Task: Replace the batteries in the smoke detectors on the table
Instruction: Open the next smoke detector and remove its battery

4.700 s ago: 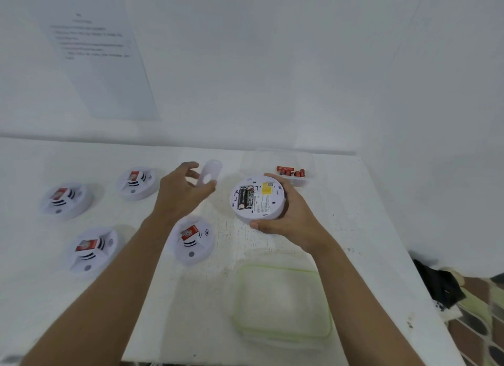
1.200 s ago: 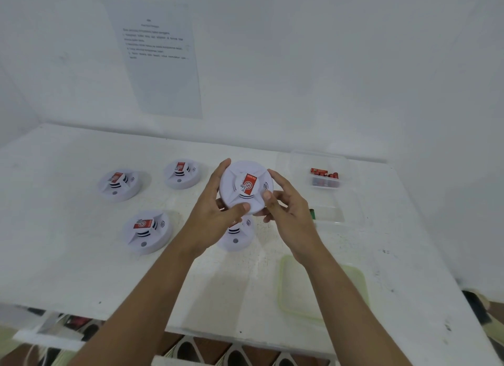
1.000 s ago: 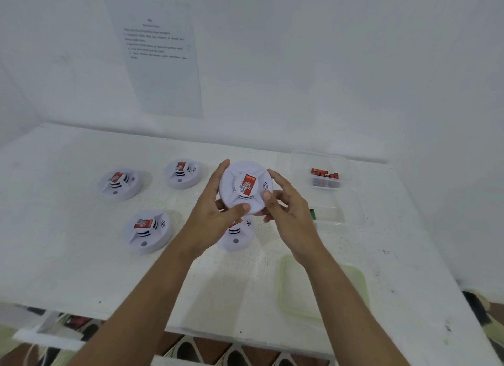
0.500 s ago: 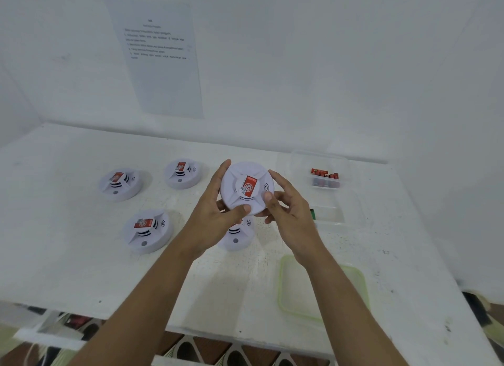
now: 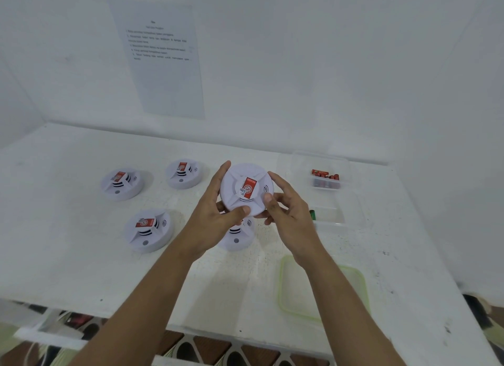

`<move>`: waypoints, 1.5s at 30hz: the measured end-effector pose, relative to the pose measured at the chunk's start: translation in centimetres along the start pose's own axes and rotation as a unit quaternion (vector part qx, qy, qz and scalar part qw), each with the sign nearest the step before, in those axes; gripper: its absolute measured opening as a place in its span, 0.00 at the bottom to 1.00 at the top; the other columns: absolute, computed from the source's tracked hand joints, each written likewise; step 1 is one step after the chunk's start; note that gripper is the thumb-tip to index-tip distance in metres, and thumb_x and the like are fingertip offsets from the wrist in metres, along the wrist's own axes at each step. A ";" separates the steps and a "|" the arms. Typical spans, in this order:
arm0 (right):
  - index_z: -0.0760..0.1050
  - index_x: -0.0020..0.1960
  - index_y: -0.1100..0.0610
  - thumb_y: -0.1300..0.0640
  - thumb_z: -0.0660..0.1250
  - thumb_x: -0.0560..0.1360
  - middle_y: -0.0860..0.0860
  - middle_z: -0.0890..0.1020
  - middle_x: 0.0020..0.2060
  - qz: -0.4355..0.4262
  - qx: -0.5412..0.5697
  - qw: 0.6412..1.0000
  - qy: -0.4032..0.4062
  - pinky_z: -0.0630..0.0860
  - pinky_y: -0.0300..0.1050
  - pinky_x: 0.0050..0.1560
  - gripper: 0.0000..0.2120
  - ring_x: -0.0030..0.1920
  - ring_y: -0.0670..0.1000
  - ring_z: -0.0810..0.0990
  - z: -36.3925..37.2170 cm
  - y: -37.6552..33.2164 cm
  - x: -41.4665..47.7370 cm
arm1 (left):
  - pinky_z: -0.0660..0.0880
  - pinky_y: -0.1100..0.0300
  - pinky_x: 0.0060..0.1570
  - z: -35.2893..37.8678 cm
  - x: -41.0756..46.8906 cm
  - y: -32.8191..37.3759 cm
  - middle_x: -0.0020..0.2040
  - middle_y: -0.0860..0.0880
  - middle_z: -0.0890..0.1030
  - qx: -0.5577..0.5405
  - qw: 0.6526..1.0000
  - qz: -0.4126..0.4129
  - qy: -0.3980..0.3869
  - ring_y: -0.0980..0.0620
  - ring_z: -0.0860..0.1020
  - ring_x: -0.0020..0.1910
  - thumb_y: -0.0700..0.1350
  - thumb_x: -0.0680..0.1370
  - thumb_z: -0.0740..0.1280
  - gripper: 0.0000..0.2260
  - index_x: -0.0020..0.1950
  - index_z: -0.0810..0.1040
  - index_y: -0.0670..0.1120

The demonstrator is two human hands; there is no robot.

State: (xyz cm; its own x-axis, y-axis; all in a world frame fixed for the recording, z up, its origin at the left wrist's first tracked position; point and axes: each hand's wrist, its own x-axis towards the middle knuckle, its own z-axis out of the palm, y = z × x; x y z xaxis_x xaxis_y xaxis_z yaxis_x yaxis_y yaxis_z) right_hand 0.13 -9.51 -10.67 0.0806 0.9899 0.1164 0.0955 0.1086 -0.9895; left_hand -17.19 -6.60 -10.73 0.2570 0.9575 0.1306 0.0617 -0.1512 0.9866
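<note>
Both hands hold a white round smoke detector (image 5: 246, 188) with a red label above the table, front face toward me. My left hand (image 5: 215, 215) grips its left rim, thumb on the lower edge. My right hand (image 5: 286, 210) grips its right rim, thumb on the face. Several more detectors lie face up on the table: far left (image 5: 121, 183), back middle (image 5: 185, 173), front left (image 5: 148, 229), and one partly hidden under my hands (image 5: 236, 237). A clear box (image 5: 326, 178) at the back right holds red batteries.
A second clear box (image 5: 328, 215) with a green battery at its left end sits in front of the battery box. A green-rimmed lid (image 5: 351, 292) lies near the front right. A printed sheet (image 5: 161, 60) hangs on the wall. The white table (image 5: 68, 270) ends close to me.
The detector, held back side up with its batteries showing several seconds ago, is now face up in both hands. Over the last second it has turned slightly between my fingers.
</note>
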 end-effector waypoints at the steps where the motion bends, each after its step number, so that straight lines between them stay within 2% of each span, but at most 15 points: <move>1: 0.70 0.74 0.44 0.50 0.65 0.82 0.52 0.84 0.54 0.000 0.001 1.000 0.000 0.78 0.37 0.42 0.21 0.43 0.47 0.86 0.0 0.0 0.0 | 0.78 0.48 0.59 0.0 0.0 0.0 0.68 0.62 0.73 -0.001 1.000 0.000 0.000 0.58 0.77 0.62 0.38 0.76 0.72 0.37 0.77 0.58 0.61; 8: 0.70 0.74 0.46 0.51 0.65 0.82 0.53 0.83 0.53 0.004 -0.004 1.000 -0.001 0.78 0.36 0.41 0.21 0.42 0.46 0.85 0.1 0.2 0.0 | 0.80 0.52 0.51 -0.8 -0.1 -0.3 0.68 0.58 0.74 -0.013 0.999 -0.011 -0.027 0.51 0.79 0.61 0.39 0.75 0.73 0.35 0.76 0.61 0.59; 12: 0.70 0.73 0.45 0.51 0.65 0.82 0.53 0.83 0.53 0.006 -0.006 1.000 -0.003 0.78 0.35 0.40 0.20 0.42 0.45 0.85 0.3 0.2 -0.1 | 0.81 0.49 0.52 -2.0 -0.3 -0.3 0.67 0.57 0.76 -0.015 0.999 -0.026 -0.043 0.50 0.79 0.61 0.41 0.76 0.72 0.32 0.75 0.63 0.59; 16: 0.70 0.73 0.46 0.51 0.65 0.82 0.54 0.83 0.53 0.009 -0.013 1.000 -0.012 0.78 0.36 0.40 0.20 0.43 0.48 0.85 0.9 0.5 -0.1 | 0.81 0.54 0.51 -3.2 -0.6 -0.2 0.65 0.58 0.76 0.030 0.999 -0.025 -0.030 0.50 0.79 0.60 0.44 0.75 0.73 0.32 0.74 0.64 0.60; 22: 0.70 0.73 0.44 0.49 0.65 0.82 0.53 0.83 0.54 0.017 -0.015 1.000 -0.016 0.78 0.36 0.42 0.20 0.42 0.43 0.83 2.4 1.0 -0.3 | 0.81 0.51 0.51 -4.6 -1.3 -0.8 0.62 0.57 0.78 0.065 0.997 -0.031 -0.002 0.46 0.82 0.51 0.45 0.73 0.75 0.28 0.69 0.68 0.59; 28: 0.70 0.73 0.43 0.49 0.64 0.82 0.50 0.83 0.54 0.019 -0.019 1.000 -0.007 0.78 0.35 0.43 0.19 0.45 0.39 0.83 4.4 1.1 -0.9 | 0.80 0.55 0.53 -5.6 -2.3 -1.2 0.64 0.59 0.76 0.076 0.997 -0.016 0.020 0.49 0.79 0.57 0.44 0.74 0.74 0.27 0.70 0.69 0.57; 31: 0.70 0.72 0.41 0.48 0.64 0.82 0.51 0.83 0.56 0.024 -0.016 1.000 0.004 0.80 0.39 0.44 0.19 0.49 0.45 0.83 5.4 1.5 -1.4 | 0.81 0.52 0.53 -6.1 -2.9 -1.4 0.63 0.61 0.77 0.077 0.996 -0.023 0.023 0.50 0.82 0.52 0.45 0.75 0.74 0.27 0.71 0.69 0.58; 34: 0.71 0.72 0.41 0.49 0.64 0.82 0.52 0.83 0.55 0.028 -0.010 0.999 0.011 0.83 0.45 0.45 0.18 0.46 0.47 0.83 6.2 1.6 -1.9 | 0.81 0.50 0.53 -6.5 -3.5 -1.5 0.62 0.62 0.78 0.078 0.996 -0.026 0.023 0.49 0.82 0.47 0.46 0.75 0.74 0.27 0.71 0.69 0.58; 38: 0.71 0.72 0.42 0.49 0.64 0.82 0.51 0.83 0.54 0.030 -0.015 0.999 0.016 0.80 0.39 0.46 0.19 0.48 0.46 0.83 6.8 1.6 -2.5 | 0.81 0.52 0.53 -6.9 -4.3 -1.5 0.61 0.62 0.78 0.085 0.996 -0.019 0.021 0.49 0.83 0.45 0.46 0.75 0.74 0.27 0.71 0.69 0.57; 42: 0.70 0.72 0.41 0.48 0.64 0.82 0.50 0.83 0.56 0.036 -0.026 0.999 0.017 0.82 0.46 0.53 0.19 0.55 0.50 0.82 6.8 1.6 -3.2 | 0.81 0.55 0.51 -7.0 -5.0 -1.6 0.62 0.62 0.77 0.104 0.994 -0.013 0.021 0.49 0.83 0.45 0.47 0.75 0.74 0.28 0.72 0.68 0.58; 45: 0.70 0.72 0.41 0.48 0.63 0.82 0.49 0.83 0.57 0.041 -0.029 0.999 0.016 0.81 0.42 0.50 0.18 0.56 0.51 0.82 6.7 1.3 -3.6 | 0.81 0.59 0.49 -6.8 -5.4 -1.5 0.63 0.62 0.77 0.118 0.993 -0.008 0.025 0.51 0.83 0.45 0.48 0.74 0.74 0.28 0.72 0.68 0.58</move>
State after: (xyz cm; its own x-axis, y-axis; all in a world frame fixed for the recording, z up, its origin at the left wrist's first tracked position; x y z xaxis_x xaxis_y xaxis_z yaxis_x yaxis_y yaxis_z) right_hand -6.67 -12.32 -12.97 0.1230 0.9916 0.0391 0.1450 0.0211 -0.9892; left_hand -25.25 -9.85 -12.24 0.2054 0.9706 0.1257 0.2918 -0.1834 0.9387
